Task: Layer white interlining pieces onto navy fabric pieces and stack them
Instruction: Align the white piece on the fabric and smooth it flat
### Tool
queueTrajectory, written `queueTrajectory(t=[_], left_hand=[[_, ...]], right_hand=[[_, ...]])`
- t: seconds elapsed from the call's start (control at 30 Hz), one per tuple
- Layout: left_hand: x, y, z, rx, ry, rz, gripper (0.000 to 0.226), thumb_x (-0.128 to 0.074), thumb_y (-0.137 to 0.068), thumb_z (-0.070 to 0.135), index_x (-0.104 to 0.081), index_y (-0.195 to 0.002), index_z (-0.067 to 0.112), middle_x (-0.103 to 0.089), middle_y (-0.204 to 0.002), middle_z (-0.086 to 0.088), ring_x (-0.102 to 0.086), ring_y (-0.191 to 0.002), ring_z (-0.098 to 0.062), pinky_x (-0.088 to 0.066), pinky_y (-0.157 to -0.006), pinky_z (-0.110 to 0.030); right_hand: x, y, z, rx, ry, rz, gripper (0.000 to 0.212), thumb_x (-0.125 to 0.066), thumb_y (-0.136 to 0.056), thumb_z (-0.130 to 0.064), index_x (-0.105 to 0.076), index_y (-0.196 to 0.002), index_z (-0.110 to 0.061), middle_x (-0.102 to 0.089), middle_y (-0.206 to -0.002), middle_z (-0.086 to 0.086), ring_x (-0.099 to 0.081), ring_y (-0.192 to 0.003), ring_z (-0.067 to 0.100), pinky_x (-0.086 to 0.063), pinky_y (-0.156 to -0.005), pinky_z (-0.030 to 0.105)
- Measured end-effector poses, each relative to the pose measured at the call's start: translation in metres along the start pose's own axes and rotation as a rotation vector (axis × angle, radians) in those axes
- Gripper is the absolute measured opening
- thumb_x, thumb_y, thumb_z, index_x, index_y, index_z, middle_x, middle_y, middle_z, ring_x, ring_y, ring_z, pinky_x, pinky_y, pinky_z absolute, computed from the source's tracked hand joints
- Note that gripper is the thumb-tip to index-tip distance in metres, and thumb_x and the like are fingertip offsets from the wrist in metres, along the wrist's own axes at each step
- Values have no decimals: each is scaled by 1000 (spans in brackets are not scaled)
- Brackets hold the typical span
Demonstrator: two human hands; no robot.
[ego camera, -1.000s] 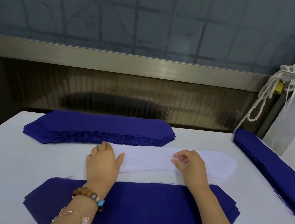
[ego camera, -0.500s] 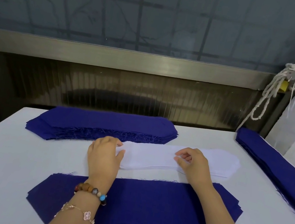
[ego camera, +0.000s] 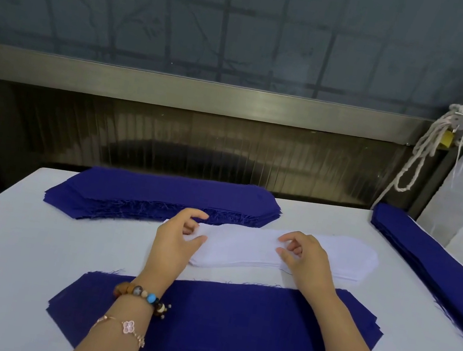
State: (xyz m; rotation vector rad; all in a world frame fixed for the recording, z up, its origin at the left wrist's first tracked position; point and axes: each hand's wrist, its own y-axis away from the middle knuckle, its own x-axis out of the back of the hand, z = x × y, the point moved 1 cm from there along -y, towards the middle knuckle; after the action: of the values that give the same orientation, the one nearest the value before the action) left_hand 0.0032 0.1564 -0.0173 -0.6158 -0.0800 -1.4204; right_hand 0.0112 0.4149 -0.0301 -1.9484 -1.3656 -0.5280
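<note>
A stack of white interlining pieces (ego camera: pixel 246 245) lies across the middle of the table. My left hand (ego camera: pixel 175 239) is at its left end, with curled fingers and thumb pinching the top white piece. Near the stack's middle, my right hand (ego camera: pixel 306 260) pinches the same top piece between thumb and curled fingers. Closer to me, under my forearms, lies a low stack of navy fabric pieces (ego camera: pixel 230 319). A thicker stack of navy pieces (ego camera: pixel 165 198) sits just behind the white stack.
A long navy stack (ego camera: pixel 435 270) runs along the right edge of the white table (ego camera: pixel 13 246). Behind the table stand a dark ribbed panel and a metal window rail (ego camera: pixel 195 92). A knotted white cord (ego camera: pixel 431 147) hangs at the back right.
My left hand went from lying flat on the white stack's left end to curling its fingers and pinching the top piece. My right hand stayed put, fingers curled on the same piece.
</note>
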Motion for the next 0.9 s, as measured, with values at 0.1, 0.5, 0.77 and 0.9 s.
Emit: queueTrajectory(t=[0.1,0.5,0.77,0.9], left_hand=[[5,-2,-2,14,69,-34,21,-72,-83,6,-74,-83,27,-67,-91,6,-60,-85,-1,-42,-72,-5],[11,-6,-1,118,298,-133,23,-64,-87,3,-73,-76,21,-75,-94,6,-67,-90,-8,-49,-73,-15],[10,-8,-3,145,244,-90,22,-65,-87,3,-74,-76,20,-75,-89,10,-66,-88,-10,-48,-74,-19],[9,-8,-2,149,238,-81,19,-65,-87,4,-75,-78,17,-75,-89,7,-67,-90,-15,-50,-76,-26]], right_hand=[[1,0,-3,-15,28,-30,41,-68,-88,-22,-53,-124,-33,-55,-90,-8,-54,-81,6,-39,-70,9],[15,-20,-6,60,312,-133,28,-67,-88,-29,-63,-115,-27,-44,-104,-1,-48,-96,14,-45,-85,24],[40,-23,33,-154,276,101,22,-67,-88,-32,-66,-107,-20,-44,-100,3,-47,-98,23,-42,-85,30],[48,-25,46,-201,254,175,21,-66,-89,-29,-67,-107,-18,-42,-99,3,-48,-101,26,-42,-85,31]])
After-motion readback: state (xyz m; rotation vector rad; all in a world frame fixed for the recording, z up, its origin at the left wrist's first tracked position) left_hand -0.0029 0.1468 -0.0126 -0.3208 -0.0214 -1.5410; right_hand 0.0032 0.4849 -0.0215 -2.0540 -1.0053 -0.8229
